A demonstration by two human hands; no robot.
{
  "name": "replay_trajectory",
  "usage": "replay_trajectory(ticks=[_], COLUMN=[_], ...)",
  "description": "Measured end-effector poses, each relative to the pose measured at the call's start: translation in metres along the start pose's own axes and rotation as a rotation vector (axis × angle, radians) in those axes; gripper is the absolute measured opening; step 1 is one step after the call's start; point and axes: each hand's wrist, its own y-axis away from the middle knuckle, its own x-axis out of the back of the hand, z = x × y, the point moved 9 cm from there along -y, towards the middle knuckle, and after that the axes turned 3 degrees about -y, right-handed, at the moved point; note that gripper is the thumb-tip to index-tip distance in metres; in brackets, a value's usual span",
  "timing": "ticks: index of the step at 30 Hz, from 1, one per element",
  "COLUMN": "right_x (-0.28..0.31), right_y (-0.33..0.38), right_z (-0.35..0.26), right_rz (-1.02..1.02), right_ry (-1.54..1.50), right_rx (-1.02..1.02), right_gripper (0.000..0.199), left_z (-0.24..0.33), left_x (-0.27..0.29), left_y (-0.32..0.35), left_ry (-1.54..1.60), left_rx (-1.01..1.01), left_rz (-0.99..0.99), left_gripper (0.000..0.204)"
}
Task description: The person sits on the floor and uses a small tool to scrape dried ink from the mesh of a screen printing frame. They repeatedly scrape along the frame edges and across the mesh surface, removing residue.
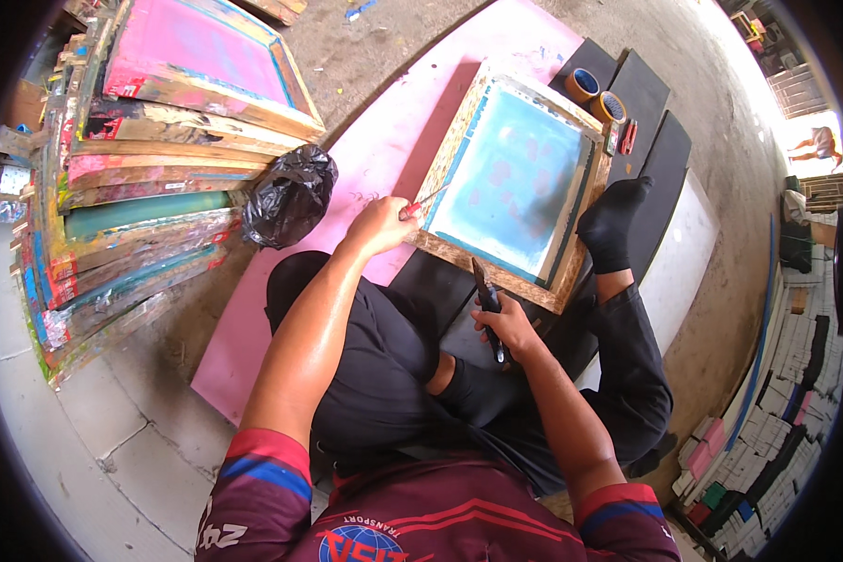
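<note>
Both hands grip tools: left hand (381, 225) closed on a red-handled blade (422, 201) at the wooden-framed blue screen's (513, 183) nine-o'clock edge, right hand (508, 326) clasping dark pliers (488, 304) at six; the mesh looks still attached.

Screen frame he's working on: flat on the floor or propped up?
Propped: the wooden screen frame tilts, near edge over his lap, a socked foot on its right edge.

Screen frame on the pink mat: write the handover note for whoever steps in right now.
Left hand: grips a thin red-handled tool, tip at the left edge of the wooden screen frame.
Right hand: holds a dark pointed tool at the frame's near edge.
The frame, with blue mesh, lies tilted on the pink mat, a socked foot on its right side.
Two tape rolls lie beyond it; a stack of frames and a black bag to the left.
How much is done cannot be told.
</note>
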Motion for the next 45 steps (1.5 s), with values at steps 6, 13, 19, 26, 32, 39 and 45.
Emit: replay_trajectory(ticks=[6, 13, 19, 26, 32, 39, 45], right_x=[-0.006, -0.011, -0.007, -0.003, -0.001, -0.006, -0.008], right_y=[-0.005, -0.020, -0.025, -0.031, -0.018, -0.002, -0.002], right_z=[0.004, 0.009, -0.004, -0.020, -0.042, -0.047, -0.039], right_rz=[-0.016, -0.029, 0.036, 0.035, 0.036, 0.283, 0.325], right_ry=[0.011, 0.210, 0.372, 0.452, 0.557, 0.752, 0.757], right_rx=[0.038, 0.125, 0.209, 0.155, 0.065, 0.027, 0.021], right_gripper=[0.032, 0.047, 0.049, 0.052, 0.048, 0.049, 0.045], left_z=[-0.002, -0.008, -0.008, -0.003, 0.002, 0.000, -0.016], left_x=[-0.003, -0.005, -0.003, -0.001, 0.003, 0.000, 0.003], left_y=[0.004, 0.003, 0.006, 0.007, 0.009, 0.008, 0.000], left_ry=[-0.066, -0.103, -0.090, -0.097, -0.114, -0.104, -0.173], left_rx=[-0.001, -0.019, -0.022, -0.003, 0.012, -0.026, 0.026], left_rz=[-0.012, 0.014, 0.012, -0.019, -0.019, 0.020, 0.096], left_gripper=[0.031, 0.037, 0.038, 0.034, 0.031, 0.033, 0.035])
